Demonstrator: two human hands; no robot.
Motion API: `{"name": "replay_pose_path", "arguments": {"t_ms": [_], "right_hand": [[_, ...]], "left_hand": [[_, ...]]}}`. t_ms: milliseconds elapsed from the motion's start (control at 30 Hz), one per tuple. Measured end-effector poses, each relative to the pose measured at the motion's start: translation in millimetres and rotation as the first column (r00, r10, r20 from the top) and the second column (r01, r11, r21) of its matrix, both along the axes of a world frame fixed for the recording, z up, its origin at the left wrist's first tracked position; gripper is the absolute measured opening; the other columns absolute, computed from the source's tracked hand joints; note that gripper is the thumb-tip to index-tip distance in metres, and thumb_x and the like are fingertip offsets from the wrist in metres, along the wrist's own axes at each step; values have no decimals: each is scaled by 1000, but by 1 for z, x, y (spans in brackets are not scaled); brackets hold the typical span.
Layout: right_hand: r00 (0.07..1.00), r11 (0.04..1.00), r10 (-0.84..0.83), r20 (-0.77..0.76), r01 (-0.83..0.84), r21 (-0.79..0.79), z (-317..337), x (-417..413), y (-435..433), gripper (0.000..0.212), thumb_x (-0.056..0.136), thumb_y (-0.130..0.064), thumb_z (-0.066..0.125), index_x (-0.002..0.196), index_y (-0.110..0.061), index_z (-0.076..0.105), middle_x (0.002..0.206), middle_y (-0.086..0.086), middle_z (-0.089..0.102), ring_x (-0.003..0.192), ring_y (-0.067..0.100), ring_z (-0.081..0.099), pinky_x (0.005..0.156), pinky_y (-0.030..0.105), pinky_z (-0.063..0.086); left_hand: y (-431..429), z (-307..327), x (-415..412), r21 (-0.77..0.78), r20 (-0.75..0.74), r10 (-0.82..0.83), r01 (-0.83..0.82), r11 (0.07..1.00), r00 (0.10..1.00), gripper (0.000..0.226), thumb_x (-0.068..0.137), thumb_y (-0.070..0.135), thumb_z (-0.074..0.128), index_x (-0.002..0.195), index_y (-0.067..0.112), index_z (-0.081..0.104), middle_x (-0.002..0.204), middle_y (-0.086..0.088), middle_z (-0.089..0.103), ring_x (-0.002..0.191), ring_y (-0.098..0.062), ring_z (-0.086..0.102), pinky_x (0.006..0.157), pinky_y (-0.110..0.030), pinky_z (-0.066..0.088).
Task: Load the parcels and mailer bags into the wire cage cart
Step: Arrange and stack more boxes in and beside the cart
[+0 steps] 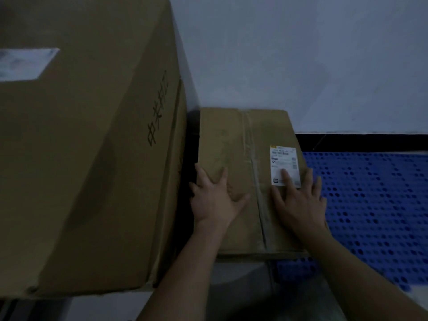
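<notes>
Cardboard parcel (pixel 234 144) flat on blue perforated pallet (pixel 370 193), just beside tall carton (pixel 92 135), long axis running away from the body. Left hand (pixel 215 200) and right hand (pixel 298 202) both palm-down on its top, fingers (pixel 286 176) straight and spread, gripping nothing; equally near.

Place: parcel depot or storeroom | signs: shipping-labelled carton (pixel 231 140), blue pallet (pixel 370 205) (perforated plastic), bare wall (pixel 301 66)

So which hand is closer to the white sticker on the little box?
Right. The right hand lies flat with a finger on the white sticker; the left hand rests on the little box past the tape seam.
</notes>
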State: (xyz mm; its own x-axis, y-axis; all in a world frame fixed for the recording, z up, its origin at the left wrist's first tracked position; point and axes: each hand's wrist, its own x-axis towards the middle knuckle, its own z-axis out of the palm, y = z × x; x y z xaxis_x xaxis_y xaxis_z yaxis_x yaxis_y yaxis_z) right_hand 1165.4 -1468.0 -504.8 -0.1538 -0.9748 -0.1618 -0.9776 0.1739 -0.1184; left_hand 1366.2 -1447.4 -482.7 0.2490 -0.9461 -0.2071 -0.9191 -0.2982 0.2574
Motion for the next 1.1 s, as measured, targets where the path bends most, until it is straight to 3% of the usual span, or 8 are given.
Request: {"name": "replay_pose_path", "arguments": {"t_ms": [67, 133, 400, 567, 700, 867, 1100], "right_hand": [[1000, 1000, -11, -27, 11, 8, 1, 1, 0, 71, 91, -78, 16, 153, -50, -3, 164, 12, -18, 149, 45, 5, 116, 59, 18], [999, 1000, -12, -50, 12, -1, 1, 5, 1, 73, 90, -79, 16, 153, -50, -3, 164, 15, -15, 142, 48, 21, 114, 58, 23], [985, 986, -163, 63, 164, -18, 15, -7, 7, 91, 77, -92, 28, 151, -39, 19, 160, 8, 7, 130, 52, 34, 110, 61, 28], [970, 972, -205, 133, 218, -91, 70, -29, 29, 93, 72, -92, 32, 147, -37, 32, 153, 7, 18, 126, 49, 41, 108, 59, 33], [967, 965, -215, 137, 232, -122, 190, -39, 45, 96, 69, -93, 31, 145, -35, 38, 152, 4, 22, 124, 48, 41, 107, 60, 36], [968, 964, -216, 129, 232, -129, 388, -43, 74, 88, 73, -90, 38, 145, -39, 35, 152, 0, 20, 125, 45, 41, 107, 59, 36], [967, 964, -197, 162, 221, -148, 649, -29, 123, 83, 76, -86, 42, 145, -40, 34, 155, 3, 20, 128, 48, 38, 106, 59, 33]], "left_hand": [[-6, 2, 2, -12, 13, 24, -23, 1000, 1000, 96, 75, 86, 48, 155, 43, 16, 161, -22, -12, 125, -44, 45, 85, -40, 50], [-7, 2, 2, -17, 46, 34, -33, 999, 998, 91, 80, 82, 46, 155, 40, 17, 159, -26, -1, 118, -41, 51, 79, -37, 51], [4, 31, -24, -76, 82, 12, -6, 997, 997, 87, 77, 79, 50, 149, 33, 29, 150, -29, 12, 110, -40, 46, 81, -40, 46], [19, 101, -46, -101, 69, -57, 64, 993, 996, 95, 76, 82, 52, 151, 31, 24, 155, -27, -1, 117, -43, 40, 86, -43, 43], [30, 214, -54, -143, 79, -97, 108, 984, 992, 96, 75, 83, 50, 151, 28, 29, 158, -20, 6, 112, -43, 44, 81, -41, 44], [54, 408, -54, -134, 135, -121, 139, 981, 983, 95, 76, 87, 42, 152, 32, 28, 156, -15, 6, 110, -40, 47, 66, -34, 37], [101, 664, -40, -201, 154, -114, 144, 969, 981, 88, 76, 86, 42, 147, 34, 36, 149, -9, 16, 111, -41, 46, 76, -39, 48]]}}
